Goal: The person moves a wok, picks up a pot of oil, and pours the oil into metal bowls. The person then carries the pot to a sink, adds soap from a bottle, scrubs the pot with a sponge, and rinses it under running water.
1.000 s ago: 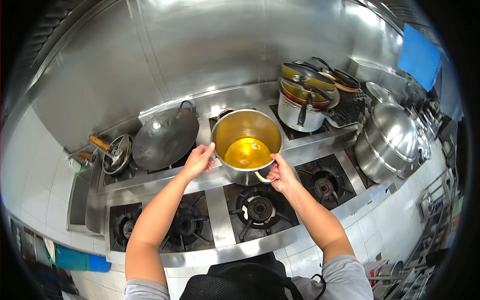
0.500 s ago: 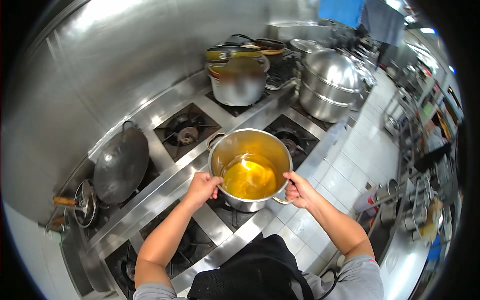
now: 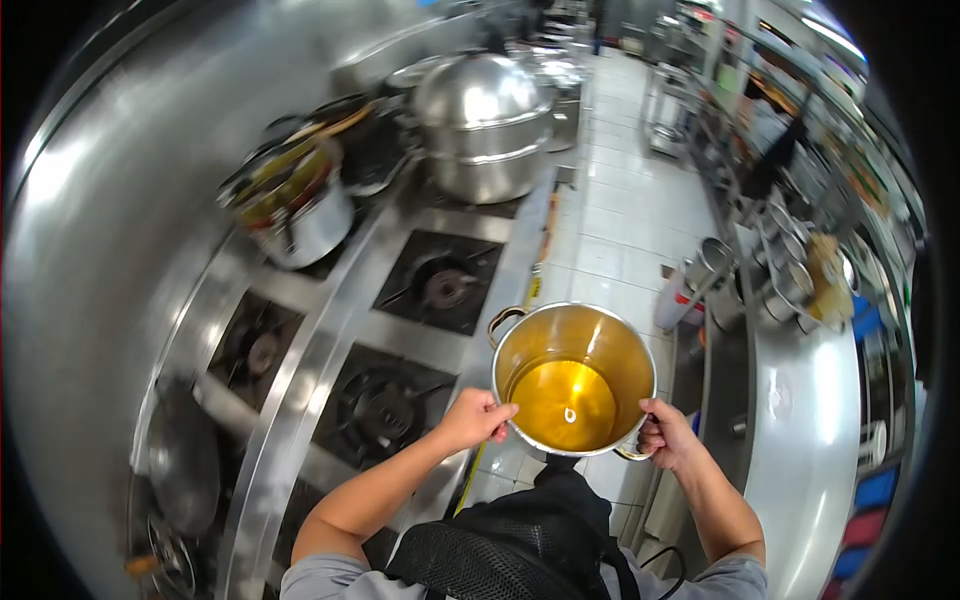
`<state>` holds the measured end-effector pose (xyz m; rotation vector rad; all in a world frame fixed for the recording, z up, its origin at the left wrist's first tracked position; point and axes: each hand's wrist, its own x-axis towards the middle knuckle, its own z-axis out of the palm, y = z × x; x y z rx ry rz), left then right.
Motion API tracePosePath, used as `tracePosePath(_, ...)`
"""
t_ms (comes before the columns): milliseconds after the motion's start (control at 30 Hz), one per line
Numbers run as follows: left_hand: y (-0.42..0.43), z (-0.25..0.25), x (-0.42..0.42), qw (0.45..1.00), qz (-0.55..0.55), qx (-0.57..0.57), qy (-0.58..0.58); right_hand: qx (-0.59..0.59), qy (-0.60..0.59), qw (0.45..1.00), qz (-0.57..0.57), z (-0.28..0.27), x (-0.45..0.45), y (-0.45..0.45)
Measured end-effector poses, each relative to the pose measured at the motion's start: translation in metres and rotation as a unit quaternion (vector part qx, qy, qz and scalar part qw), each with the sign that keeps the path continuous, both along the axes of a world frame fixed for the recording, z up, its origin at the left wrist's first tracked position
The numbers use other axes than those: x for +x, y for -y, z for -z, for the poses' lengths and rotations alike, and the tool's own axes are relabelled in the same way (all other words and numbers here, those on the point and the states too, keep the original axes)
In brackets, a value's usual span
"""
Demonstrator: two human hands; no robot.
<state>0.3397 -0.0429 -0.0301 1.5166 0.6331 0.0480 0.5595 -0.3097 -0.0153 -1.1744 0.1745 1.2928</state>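
Note:
A steel pot (image 3: 610, 334) with yellow, oil-like liquid (image 3: 562, 402) in its bottom is held out in front of me, above the floor beside the stove. My left hand (image 3: 474, 418) pinches the near left part of its rim, thumb over the edge. On the other side, my right hand (image 3: 668, 436) is closed on the rim near one loop handle (image 3: 632, 453); its fingers are partly hidden. A second loop handle (image 3: 505, 318) sticks out at the far left of the pot, with no hand on it.
The steel stove (image 3: 395, 400) with several burners runs along my left, carrying a domed steamer (image 3: 485, 125), stacked pans (image 3: 295, 205) and a wok (image 3: 183, 460). A steel counter (image 3: 800, 420) with several metal containers stands at my right. White floor tiles (image 3: 615, 240) stretch between.
The view has turned to the right. Both hands have carried the pot from over the stove to over the aisle, keeping their hold on the rim.

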Motion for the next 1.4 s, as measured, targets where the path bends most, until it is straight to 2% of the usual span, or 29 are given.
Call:
tracePosePath(233, 0.019, 0.034, 0.151, 0.993, 0.109, -0.039, -0.025, -0.009, -0.002, 0.995, 0.098, 0.008, 0.094, 0.053)
tracePosePath(433, 0.017, 0.029, 0.265, 0.993, 0.106, -0.040, -0.034, -0.001, 0.001, 0.992, 0.124, 0.013, 0.184, 0.061)
tracePosePath(633, -0.019, 0.033, 0.375, 0.991, 0.117, -0.058, -0.020, -0.022, -0.011, 0.984, 0.176, 0.022, 0.273, 0.031)
tracePosePath(800, -0.064, 0.030, 0.473, 0.983, 0.182, -0.003, -0.020, -0.029, -0.023, 0.971, 0.236, 0.022, 0.334, -0.006)
tracePosePath(900, -0.092, 0.021, 0.544, 0.969, 0.246, 0.029, 0.002, -0.008, -0.027, 0.963, 0.269, 0.020, 0.377, -0.026)
tracePosePath(1033, -0.116, 0.017, 0.628, 0.959, 0.279, 0.046, -0.006, 0.020, -0.036, 0.943, 0.331, 0.028, 0.429, -0.047)
tracePosePath(1100, -0.127, 0.028, 0.672, 0.956, 0.288, 0.049, -0.017, -0.006, -0.027, 0.943, 0.332, 0.030, 0.463, -0.059)
tracePosePath(1233, -0.147, 0.037, 0.755, 0.949, 0.308, 0.051, -0.031, 0.023, -0.036, 0.941, 0.337, 0.044, 0.543, -0.075)
tracePosePath(1300, -0.158, 0.036, 0.794, 0.944, 0.315, 0.094, -0.038, 0.027, -0.042, 0.944, 0.327, 0.052, 0.583, -0.087)
tracePosePath(1400, -0.183, 0.037, 0.850, 0.956, 0.281, 0.065, -0.046, 0.029, -0.054, 0.946, 0.319, 0.055, 0.647, -0.113)
